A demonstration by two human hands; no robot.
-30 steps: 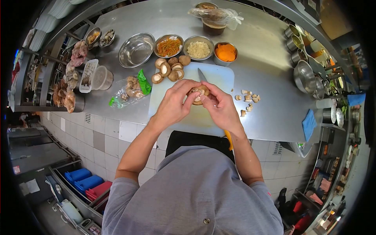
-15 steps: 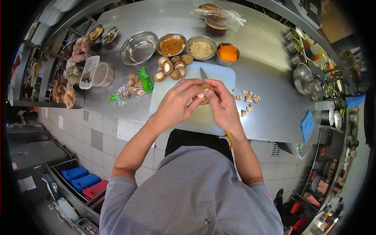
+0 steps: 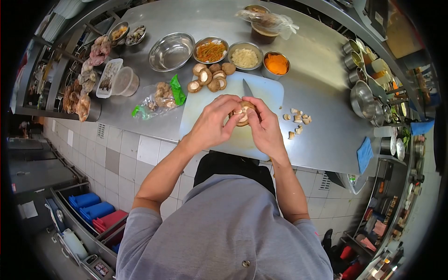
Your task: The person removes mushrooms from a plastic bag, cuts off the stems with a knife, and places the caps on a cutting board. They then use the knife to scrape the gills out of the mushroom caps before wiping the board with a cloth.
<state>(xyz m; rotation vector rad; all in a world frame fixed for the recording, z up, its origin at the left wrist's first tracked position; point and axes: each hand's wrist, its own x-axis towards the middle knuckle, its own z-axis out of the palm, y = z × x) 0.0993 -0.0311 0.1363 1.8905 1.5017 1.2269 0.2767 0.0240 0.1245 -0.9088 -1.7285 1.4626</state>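
A brown-capped mushroom is held above the cutting board, its pale underside facing up. My left hand is closed with thumb and fingertips at its left side, by the stem. On the other side, my right hand grips the cap's edge, thumb on the underside. A knife lies on the board just beyond my hands, its blade partly hidden. Several whole mushrooms are heaped at the board's far left corner. Cut mushroom stems lie scattered on the steel table to the right.
Behind the board stand an empty steel bowl and bowls of shredded orange-brown food, chopped pale pieces and orange food. A plastic bag of mushrooms lies left. A blue cloth sits at the table's right edge.
The mushroom's pale underside shows more between my fingers, and my hands have shifted slightly around it. The whole view has moved a little. Both hands still hold the mushroom.
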